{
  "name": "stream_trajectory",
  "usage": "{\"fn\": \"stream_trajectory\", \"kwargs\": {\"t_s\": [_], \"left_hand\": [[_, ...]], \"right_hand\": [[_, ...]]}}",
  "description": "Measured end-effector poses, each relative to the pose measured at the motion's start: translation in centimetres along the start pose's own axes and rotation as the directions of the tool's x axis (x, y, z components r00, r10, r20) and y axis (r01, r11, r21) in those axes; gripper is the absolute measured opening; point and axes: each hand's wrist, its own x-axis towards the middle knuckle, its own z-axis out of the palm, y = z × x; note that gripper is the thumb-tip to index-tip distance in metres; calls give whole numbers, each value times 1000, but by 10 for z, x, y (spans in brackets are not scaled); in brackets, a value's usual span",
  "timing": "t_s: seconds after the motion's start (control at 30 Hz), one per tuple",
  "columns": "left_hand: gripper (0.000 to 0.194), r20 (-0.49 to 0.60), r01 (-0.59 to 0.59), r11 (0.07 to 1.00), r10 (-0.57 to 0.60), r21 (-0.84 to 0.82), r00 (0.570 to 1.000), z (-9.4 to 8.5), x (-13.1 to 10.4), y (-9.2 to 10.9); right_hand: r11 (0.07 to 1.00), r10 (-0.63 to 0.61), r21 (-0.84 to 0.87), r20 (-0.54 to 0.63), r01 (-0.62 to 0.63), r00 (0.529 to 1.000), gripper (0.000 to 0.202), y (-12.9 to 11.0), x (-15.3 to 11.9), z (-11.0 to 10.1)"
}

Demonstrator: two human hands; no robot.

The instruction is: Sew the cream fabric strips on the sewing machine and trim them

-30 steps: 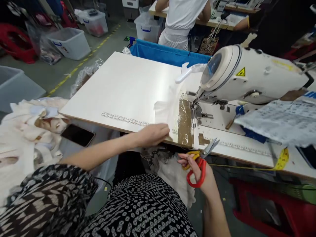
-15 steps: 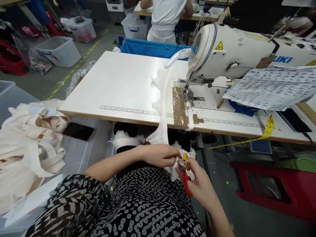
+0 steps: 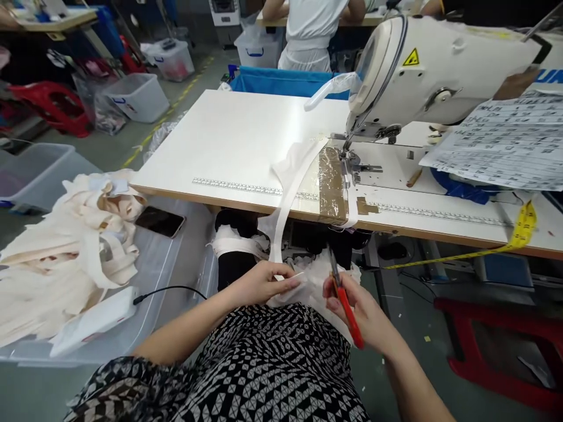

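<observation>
My left hand point(image 3: 261, 282) pinches the edge of a white fabric piece point(image 3: 295, 190) above my lap. From there the fabric runs up over the table's front edge, its long pale band reaching toward the sewing machine's needle area. In my right hand point(image 3: 367, 313) is a pair of scissors point(image 3: 350, 316) with a red handle, the blades pointing up and away from me. The blades are a short way right of my left fingers, apart from them. More white fabric point(image 3: 314, 278) lies bunched in my lap between both hands.
The sewing machine point(image 3: 413, 76) stands on the white table point(image 3: 237, 135). At left, cream fabric pieces point(image 3: 65, 252), a phone point(image 3: 160, 221) and a white power bank point(image 3: 97, 319) lie on a plastic bin. A red stool point(image 3: 461, 351) is at right; a person point(image 3: 308, 35) is beyond the table.
The scissors have moved away from my left fingers and turned, blades now pointing up. My left hand has shifted left with the fabric, and the fabric on the table has slid toward me.
</observation>
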Motion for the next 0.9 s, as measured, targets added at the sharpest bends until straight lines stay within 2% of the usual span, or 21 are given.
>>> {"fn": "stream_trajectory", "kwargs": {"t_s": [0.1, 0.2, 0.3, 0.5, 0.63, 0.9], "left_hand": [[39, 22, 65, 995, -63, -71, 998, -6, 2, 8], [40, 79, 73, 963, -54, -258, 995, -6, 8, 11], [44, 97, 113, 911, -81, -396, 992, -3, 15, 6], [44, 45, 158, 871, -155, -466, 987, -2, 25, -6], [43, 26, 150, 865, -157, -479, 987, -6, 29, -8], [46, -21, 133, 876, -161, -464, 987, -12, 35, -11]], "right_hand": [[995, 80, -71, 221, -66, 972, 39, 12, -6, -10], [988, 126, -125, 269, -95, 955, 43, 18, -4, -14], [990, 114, -112, 314, -82, 943, 45, 19, 4, -17], [993, 103, -99, 443, -66, 891, 44, 15, 21, -24], [986, 152, -135, 446, -102, 882, 44, 15, 29, -26], [912, 213, -404, 331, -65, 919, 42, 15, 35, -25]]}}
